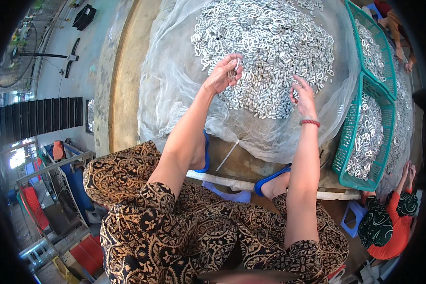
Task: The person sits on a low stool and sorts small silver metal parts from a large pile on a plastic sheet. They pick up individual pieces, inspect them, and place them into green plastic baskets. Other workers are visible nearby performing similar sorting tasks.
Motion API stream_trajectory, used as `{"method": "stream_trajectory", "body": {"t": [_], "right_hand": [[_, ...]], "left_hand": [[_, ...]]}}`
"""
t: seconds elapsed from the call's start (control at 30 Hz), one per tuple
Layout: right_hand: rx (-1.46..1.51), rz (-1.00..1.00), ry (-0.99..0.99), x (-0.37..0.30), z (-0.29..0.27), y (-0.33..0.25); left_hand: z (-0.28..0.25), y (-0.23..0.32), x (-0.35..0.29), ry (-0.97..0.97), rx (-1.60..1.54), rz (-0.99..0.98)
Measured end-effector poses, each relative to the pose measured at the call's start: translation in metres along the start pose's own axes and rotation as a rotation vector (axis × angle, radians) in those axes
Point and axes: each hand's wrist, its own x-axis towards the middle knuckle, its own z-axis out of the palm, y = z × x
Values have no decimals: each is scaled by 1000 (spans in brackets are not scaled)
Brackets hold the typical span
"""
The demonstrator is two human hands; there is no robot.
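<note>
My left hand [226, 73] is closed on a silver oval metal link [237, 65], held upright between the fingers over the near left part of a pile. Whether more pieces sit in the palm, I cannot tell. My right hand [304, 97] hovers at the pile's near right side, fingers loosely bent and apart, with nothing visible in them. The pile [270, 42] is made of small silver barrel-shaped metal pieces and oval links, heaped on a translucent white mesh sheet [170, 90].
Two green plastic baskets [338, 163] of oval metal links stand at the right. Beyond them, another person in orange [396, 222] sits by more links. A white strip [227, 155] lies before me, near my blue sandals [270, 179]. A fan [21, 54] stands far left.
</note>
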Motion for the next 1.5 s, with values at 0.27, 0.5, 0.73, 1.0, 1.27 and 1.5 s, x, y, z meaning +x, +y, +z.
{"method": "stream_trajectory", "body": {"t": [0.27,0.5,0.73,1.0,1.27,1.5], "right_hand": [[-984,-243,186,-15,34,52],[-1158,-293,81,-65,50,54],[-499,-307,216,-46,21,44],[452,-96,-258,-93,66,2],[573,-130,-43,-104,50,-8],[850,-105,-218,-110,15,-7]], "left_hand": [[15,-15,42,136,112,-63],[10,-58,37,387,1723,77],[17,-54,12,164,1494,244],[66,-47,-27,123,716,148],[73,-21,-44,171,315,-10],[46,21,-65,6,-264,114]]}}
